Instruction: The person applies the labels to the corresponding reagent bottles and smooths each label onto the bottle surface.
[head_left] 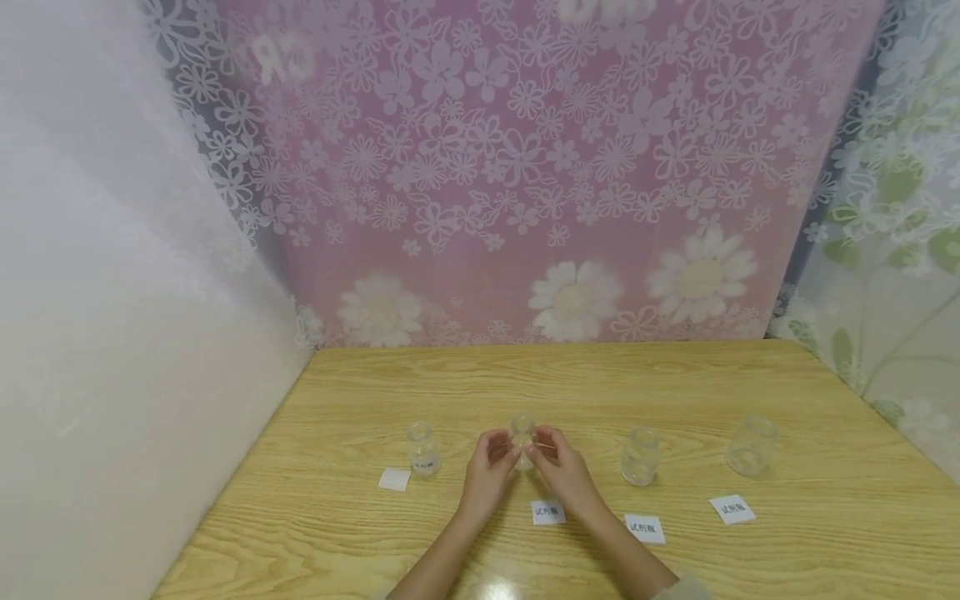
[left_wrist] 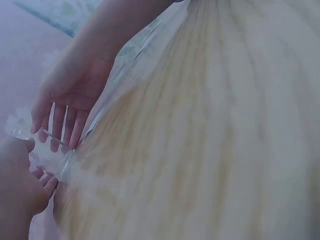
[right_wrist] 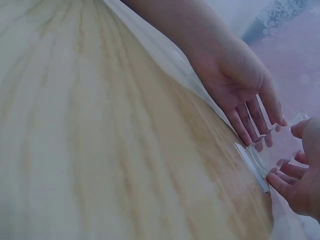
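Note:
My two hands hold a clear glass bottle (head_left: 522, 427) between them, its neck upright in the head view. My left hand (head_left: 486, 473) grips its left side and my right hand (head_left: 564, 477) its right side, thumbs toward me. In the left wrist view, fingertips of the right hand (left_wrist: 75, 90) show through the bottle's clear wall. A white strip (right_wrist: 251, 167) lies along the bottle's base in the right wrist view. Just in front of the hands lies a white label card (head_left: 548, 512) with dark characters.
To the left stands a glass bottle (head_left: 423, 450) with a label on its front, beside a blank white paper (head_left: 394, 478). To the right are two clear glass bottles, one nearer (head_left: 640, 457) and one farther (head_left: 752, 447), with label cards (head_left: 645, 528) before them on the wooden table (head_left: 300, 525).

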